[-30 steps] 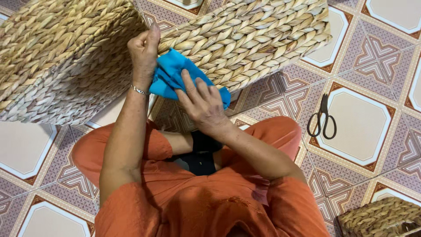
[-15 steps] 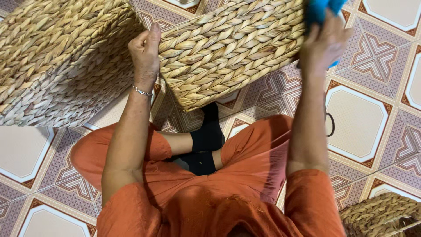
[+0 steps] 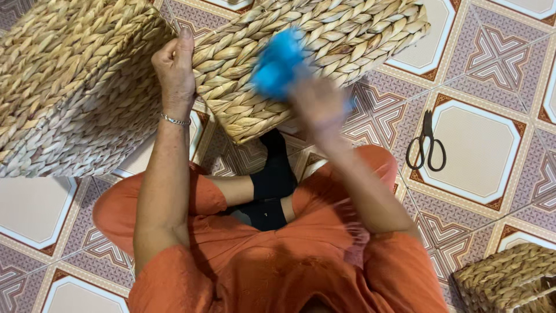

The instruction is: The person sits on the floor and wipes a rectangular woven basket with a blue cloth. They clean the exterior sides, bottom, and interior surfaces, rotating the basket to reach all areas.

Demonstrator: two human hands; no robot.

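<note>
I sit cross-legged in orange clothes on a patterned tile floor. A woven straw basket (image 3: 341, 40) lies tipped in front of my knees. My left hand (image 3: 175, 64), a thin bracelet on its wrist, grips the basket's near left edge. Blurred by motion, my right hand (image 3: 315, 101) holds a bright blue cloth (image 3: 278, 64) against the basket's woven side.
A larger woven basket (image 3: 63, 81) fills the upper left, touching the first one. Black scissors (image 3: 427, 144) lie on a white tile to the right. Another woven basket's corner (image 3: 509, 281) shows at the lower right. My feet in black socks (image 3: 269, 185) rest under the basket.
My right hand with the blue cloth swung from the basket's lower edge up to the far right, then back left onto the basket's side. The left hand stayed on the edge.
</note>
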